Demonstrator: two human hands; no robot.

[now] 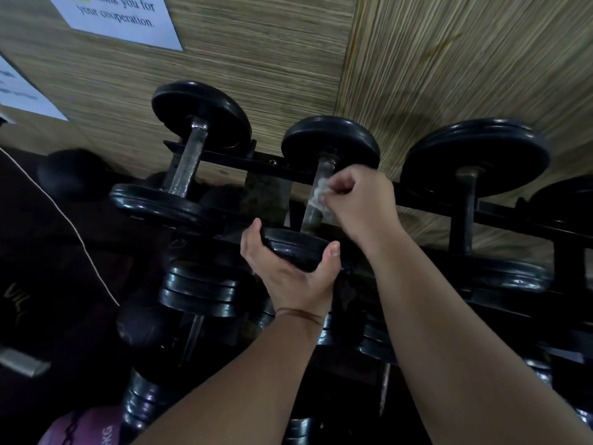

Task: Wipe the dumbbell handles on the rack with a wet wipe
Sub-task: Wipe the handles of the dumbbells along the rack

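Three black dumbbells lie across the top rails of a black rack (279,167). On the middle dumbbell (330,141), my right hand (359,200) pinches a crumpled white wet wipe (317,194) against the metal handle (316,200). My left hand (288,271) grips the near plate (295,245) of that same dumbbell from below, thumb on the right, fingers on the left. The left dumbbell (189,155) and the right dumbbell (471,181) sit untouched, their handles bare.
More dumbbells (199,290) fill the lower tiers of the rack below my arms. A woven-textured wall (288,59) with white notices (122,14) stands right behind the rack. A pink weight (86,428) lies at the bottom left, and a thin white cord (64,213) crosses the dark left side.
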